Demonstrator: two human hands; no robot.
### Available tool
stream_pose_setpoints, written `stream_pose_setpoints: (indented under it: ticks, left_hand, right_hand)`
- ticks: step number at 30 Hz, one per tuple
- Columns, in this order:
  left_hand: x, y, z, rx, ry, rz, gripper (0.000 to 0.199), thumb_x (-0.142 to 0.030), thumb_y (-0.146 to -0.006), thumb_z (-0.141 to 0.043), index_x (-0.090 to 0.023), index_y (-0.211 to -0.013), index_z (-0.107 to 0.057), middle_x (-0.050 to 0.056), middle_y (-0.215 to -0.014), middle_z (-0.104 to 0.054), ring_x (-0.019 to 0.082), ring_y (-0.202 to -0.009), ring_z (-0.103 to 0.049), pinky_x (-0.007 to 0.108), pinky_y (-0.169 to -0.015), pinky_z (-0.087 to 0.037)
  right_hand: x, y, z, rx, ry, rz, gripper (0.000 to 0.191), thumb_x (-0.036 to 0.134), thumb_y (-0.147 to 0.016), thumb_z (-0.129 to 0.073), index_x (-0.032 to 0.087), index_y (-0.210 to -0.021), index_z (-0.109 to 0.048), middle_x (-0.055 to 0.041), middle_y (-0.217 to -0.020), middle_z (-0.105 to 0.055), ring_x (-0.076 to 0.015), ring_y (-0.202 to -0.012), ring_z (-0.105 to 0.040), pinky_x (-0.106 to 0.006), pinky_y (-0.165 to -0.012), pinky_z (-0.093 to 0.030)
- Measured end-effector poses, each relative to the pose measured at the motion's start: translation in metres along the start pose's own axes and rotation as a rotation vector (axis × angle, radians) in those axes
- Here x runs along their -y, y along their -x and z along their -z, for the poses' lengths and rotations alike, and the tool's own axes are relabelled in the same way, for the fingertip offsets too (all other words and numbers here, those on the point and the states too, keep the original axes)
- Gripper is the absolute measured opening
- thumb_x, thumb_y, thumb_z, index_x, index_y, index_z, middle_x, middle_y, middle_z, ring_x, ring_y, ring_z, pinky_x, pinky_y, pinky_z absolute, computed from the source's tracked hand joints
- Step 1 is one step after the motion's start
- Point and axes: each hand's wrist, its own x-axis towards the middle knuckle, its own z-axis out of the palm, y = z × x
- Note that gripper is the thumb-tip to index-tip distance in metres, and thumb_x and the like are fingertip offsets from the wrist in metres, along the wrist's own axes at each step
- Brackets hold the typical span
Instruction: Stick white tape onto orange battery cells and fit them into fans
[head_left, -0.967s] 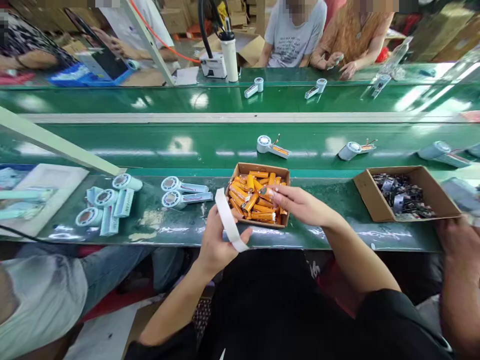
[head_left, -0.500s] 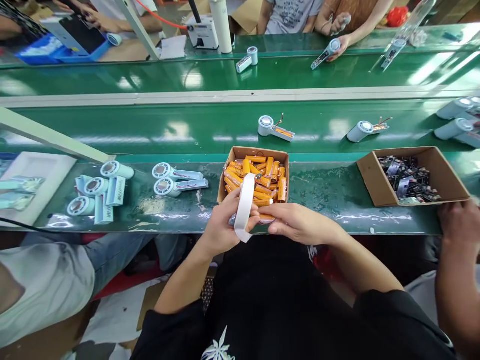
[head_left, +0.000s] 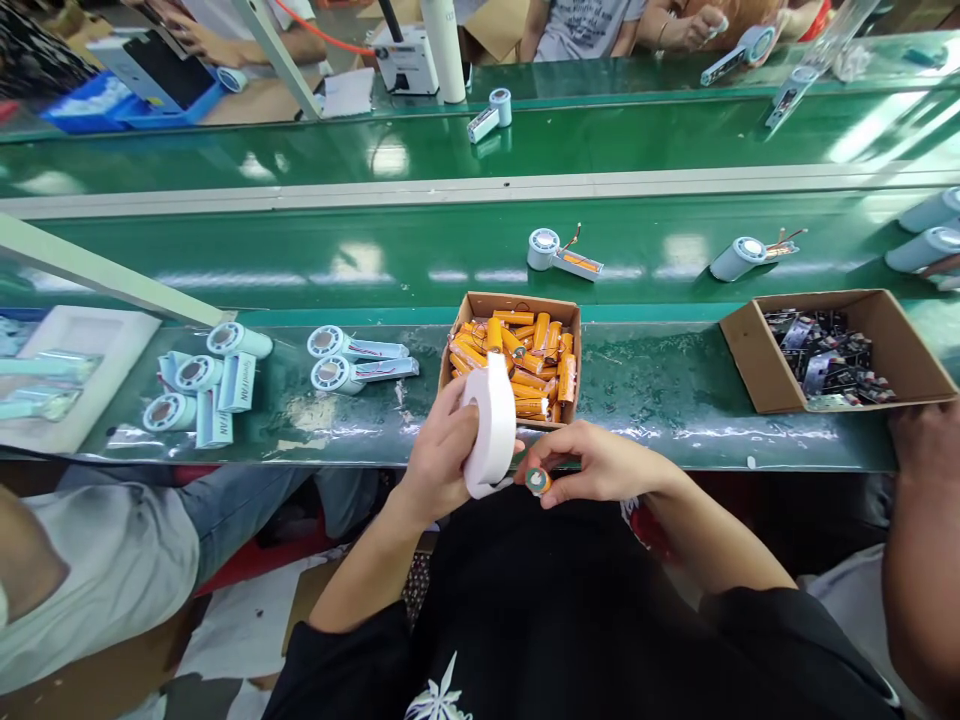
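Observation:
My left hand (head_left: 441,455) is closed round a roll of white tape (head_left: 495,425), held upright at the bench's front edge. Between the fingers of my right hand (head_left: 592,462) is an orange battery cell (head_left: 538,481), its round end turned up toward me. The loose tape end reaches down close to the cell; whether it sticks to it I cannot tell. Just beyond both hands stands a cardboard box (head_left: 571,312) filled with orange battery cells (head_left: 529,350), some with thin wires.
Pale blue handheld fans (head_left: 337,375) lie left of the box, with more stacked farther left. At right stands a carton (head_left: 757,370) of small circuit boards, a co-worker's hand (head_left: 926,440) beside it. An open fan (head_left: 545,250) lies on the green conveyor (head_left: 420,235). Co-workers sit opposite.
The tape roll has turned to show its flat side. My right hand has drawn the cell down toward me and tipped its end up. Across the belt, a co-worker has raised a fan.

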Motion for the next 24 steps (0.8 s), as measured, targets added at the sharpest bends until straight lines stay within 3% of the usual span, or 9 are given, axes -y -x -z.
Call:
stream_pose_setpoints:
  ticks: [4,8,10,14,17,19,22,24]
  left_hand:
    - [-0.005,-0.005,0.015,0.249,-0.276,-0.164,0.011,-0.016,-0.091,-0.073,-0.017,-0.100,-0.068,0.008,-0.090,-0.068,0.040,-0.128,-0.061,0.071,-0.114,-0.049]
    - [-0.011,0.004,0.017,0.428,-0.386,-0.316,0.025,0.000,-0.092,-0.062,-0.015,-0.110,-0.072,0.008,-0.101,-0.071,0.040,-0.142,-0.054,0.059,-0.115,-0.055]
    - [-0.013,0.007,0.016,0.468,-0.416,-0.342,0.027,-0.002,-0.095,-0.062,-0.017,-0.114,-0.072,0.008,-0.104,-0.071,0.039,-0.144,-0.053,0.052,-0.108,-0.061]
    - [-0.018,0.003,0.012,0.542,-0.462,-0.364,0.023,-0.007,-0.099,-0.059,-0.017,-0.115,-0.072,0.010,-0.106,-0.072,0.037,-0.144,-0.056,0.043,-0.100,-0.066]
    - [-0.023,-0.004,0.008,0.517,-0.472,-0.298,0.021,-0.006,-0.099,-0.060,-0.017,-0.112,-0.073,0.011,-0.104,-0.073,0.039,-0.148,-0.052,0.044,-0.105,-0.064]
    - [-0.028,-0.005,0.004,0.437,-0.484,-0.256,0.022,-0.005,-0.097,-0.062,-0.016,-0.112,-0.074,0.012,-0.106,-0.074,0.041,-0.149,-0.049,0.044,-0.103,-0.064]
    - [-0.037,0.002,-0.007,0.271,-0.520,-0.266,0.027,-0.004,-0.094,-0.067,-0.017,-0.117,-0.075,0.013,-0.115,-0.077,0.046,-0.147,-0.049,0.042,-0.091,-0.066]
    - [-0.041,0.010,-0.014,0.194,-0.492,-0.271,0.029,-0.005,-0.093,-0.070,-0.017,-0.118,-0.075,0.012,-0.116,-0.078,0.047,-0.144,-0.051,0.040,-0.086,-0.066]
  right_hand:
    - [0.001,0.018,0.003,-0.336,-0.267,-0.061,0.061,0.038,-0.074,-0.095,0.018,-0.127,-0.072,-0.0077,-0.099,-0.081,-0.0219,-0.088,-0.078,-0.032,-0.079,-0.065]
    - [0.014,0.028,0.008,-0.582,-0.166,-0.060,0.069,0.038,-0.070,-0.098,0.020,-0.132,-0.073,-0.0048,-0.096,-0.080,-0.0246,-0.090,-0.079,-0.037,-0.085,-0.067]
    - [0.024,0.029,0.008,-0.600,-0.022,-0.066,0.062,0.040,-0.073,-0.095,0.020,-0.129,-0.076,-0.0028,-0.095,-0.080,-0.0235,-0.087,-0.078,-0.035,-0.085,-0.067]
    - [0.033,0.027,0.008,-0.477,0.229,-0.130,0.037,0.043,-0.083,-0.087,0.018,-0.109,-0.080,-0.0008,-0.086,-0.077,-0.0197,-0.079,-0.075,-0.028,-0.076,-0.063]
    - [0.022,0.018,0.000,-0.514,0.115,-0.126,0.043,0.043,-0.084,-0.086,0.019,-0.117,-0.074,-0.0009,-0.086,-0.077,-0.0212,-0.082,-0.076,-0.031,-0.079,-0.064]
    - [0.007,0.009,-0.013,-0.721,-0.089,-0.052,0.056,0.043,-0.079,-0.090,0.020,-0.126,-0.068,-0.0045,-0.098,-0.080,-0.0248,-0.093,-0.078,-0.036,-0.086,-0.066]
    - [-0.014,-0.002,-0.033,-1.157,-0.313,0.127,0.066,0.046,-0.077,-0.091,0.024,-0.130,-0.059,-0.0106,-0.116,-0.079,-0.0275,-0.104,-0.079,-0.043,-0.094,-0.066]
    - [-0.020,-0.002,-0.038,-1.311,-0.364,0.194,0.064,0.048,-0.078,-0.090,0.025,-0.128,-0.059,-0.0118,-0.117,-0.079,-0.0276,-0.101,-0.080,-0.045,-0.093,-0.066]
